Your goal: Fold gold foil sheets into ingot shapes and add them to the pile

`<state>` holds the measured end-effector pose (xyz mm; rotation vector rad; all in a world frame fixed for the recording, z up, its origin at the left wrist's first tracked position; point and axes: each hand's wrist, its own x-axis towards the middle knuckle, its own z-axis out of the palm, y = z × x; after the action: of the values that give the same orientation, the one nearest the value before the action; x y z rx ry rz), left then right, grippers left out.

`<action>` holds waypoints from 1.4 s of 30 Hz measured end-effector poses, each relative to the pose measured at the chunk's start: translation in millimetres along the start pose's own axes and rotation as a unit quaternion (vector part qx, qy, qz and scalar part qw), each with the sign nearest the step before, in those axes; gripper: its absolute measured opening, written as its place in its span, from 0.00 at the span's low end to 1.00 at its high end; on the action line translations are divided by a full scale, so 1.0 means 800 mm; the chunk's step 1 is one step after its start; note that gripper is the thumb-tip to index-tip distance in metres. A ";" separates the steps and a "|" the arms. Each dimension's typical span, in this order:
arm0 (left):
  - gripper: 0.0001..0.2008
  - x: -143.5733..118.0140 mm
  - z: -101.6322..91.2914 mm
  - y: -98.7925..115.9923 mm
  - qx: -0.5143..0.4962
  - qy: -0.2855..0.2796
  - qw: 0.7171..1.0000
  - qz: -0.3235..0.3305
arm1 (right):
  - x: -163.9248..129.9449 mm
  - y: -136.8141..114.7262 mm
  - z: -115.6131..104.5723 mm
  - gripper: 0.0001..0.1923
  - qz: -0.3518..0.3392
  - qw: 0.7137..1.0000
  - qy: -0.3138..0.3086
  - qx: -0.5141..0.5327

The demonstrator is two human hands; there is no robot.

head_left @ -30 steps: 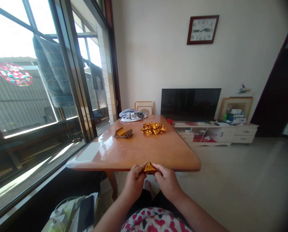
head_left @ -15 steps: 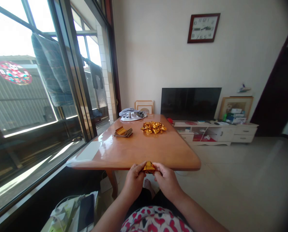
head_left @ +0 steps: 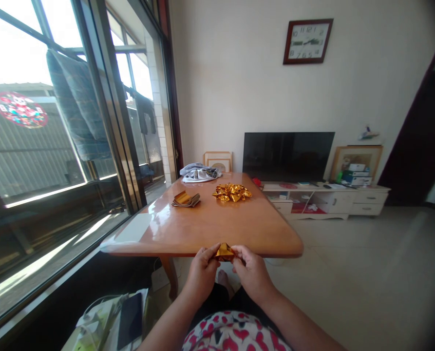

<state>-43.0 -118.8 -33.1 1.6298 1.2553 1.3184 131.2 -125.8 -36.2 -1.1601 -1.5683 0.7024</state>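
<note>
My left hand and my right hand meet just below the near edge of the surface, in front of my lap. Between them I hold a small folded gold foil piece. The fingertips of both hands are pinched on it: left hand on its left side, right hand on its right side. The piece sits at the level of the surface's near edge and is held in the air, not resting on the wood. Its upper part forms a peak; the underside is hidden by my fingers.

On the surface, toward the far end:
- a heap of finished gold foil pieces, loosely piled, right of centre;
- a stack of flat gold sheets, left of the heap and apart from it;
- a bundle of grey and white cloth at the far edge.

Beyond the surface, a dark television stands on a low white cabinet. A wall clock hangs above it. A glass sliding door runs along the left side. A bag with a dark phone lies on the floor at my lower left.
</note>
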 end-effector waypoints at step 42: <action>0.07 -0.004 0.003 0.027 -0.166 0.006 0.983 -0.075 | 0.010 0.008 -0.010 0.10 0.092 0.994 0.002 -0.053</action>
<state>-35.1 -128.5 -15.0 1.2719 1.0747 1.3606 141.0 -117.3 -36.1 -1.3977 -1.5230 0.7433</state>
